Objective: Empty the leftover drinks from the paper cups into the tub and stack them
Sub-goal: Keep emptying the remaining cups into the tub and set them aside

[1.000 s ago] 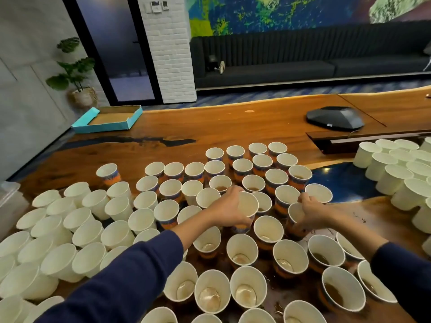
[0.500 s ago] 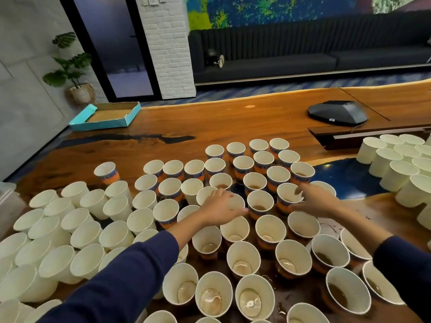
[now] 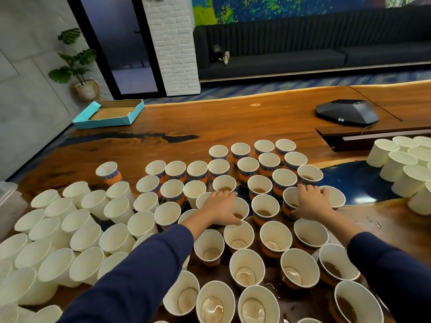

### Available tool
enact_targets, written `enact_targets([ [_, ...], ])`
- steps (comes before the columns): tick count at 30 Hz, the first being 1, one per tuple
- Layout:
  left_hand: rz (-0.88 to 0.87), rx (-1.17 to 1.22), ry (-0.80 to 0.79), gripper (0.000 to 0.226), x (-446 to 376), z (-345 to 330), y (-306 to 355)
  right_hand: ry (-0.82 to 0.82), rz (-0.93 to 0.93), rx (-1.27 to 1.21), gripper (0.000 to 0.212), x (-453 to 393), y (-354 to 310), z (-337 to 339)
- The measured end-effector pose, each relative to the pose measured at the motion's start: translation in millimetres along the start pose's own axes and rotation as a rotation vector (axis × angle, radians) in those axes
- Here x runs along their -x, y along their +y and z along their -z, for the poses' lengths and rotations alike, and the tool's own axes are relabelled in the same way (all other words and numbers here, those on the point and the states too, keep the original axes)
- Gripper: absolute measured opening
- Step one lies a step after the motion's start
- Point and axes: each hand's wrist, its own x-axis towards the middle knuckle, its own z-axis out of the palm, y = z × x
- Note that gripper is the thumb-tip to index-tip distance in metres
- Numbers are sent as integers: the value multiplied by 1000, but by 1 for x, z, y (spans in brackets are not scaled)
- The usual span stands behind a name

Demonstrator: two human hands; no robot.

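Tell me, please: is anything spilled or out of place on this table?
Yes. Small wet splashes lie on the bare wood of the table right of the right hand, and dark liquid glistens between the nearest paper cups.
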Motion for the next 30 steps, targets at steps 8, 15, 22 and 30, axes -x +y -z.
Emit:
enact_targets([
  [8, 68, -4, -36, 88, -8, -2, 11, 23, -56, -70, 77, -2, -6, -8],
  [15, 144, -2, -17, 78, -10, -6, 24, 38, -77, -207, 75, 2, -14, -17],
  [22, 166, 150, 90, 75, -6, -5, 24, 73, -79, -236, 74, 7, -12, -9],
  [30, 185, 429, 304, 81, 11, 24, 6, 301, -61, -424, 71, 24, -19, 24],
])
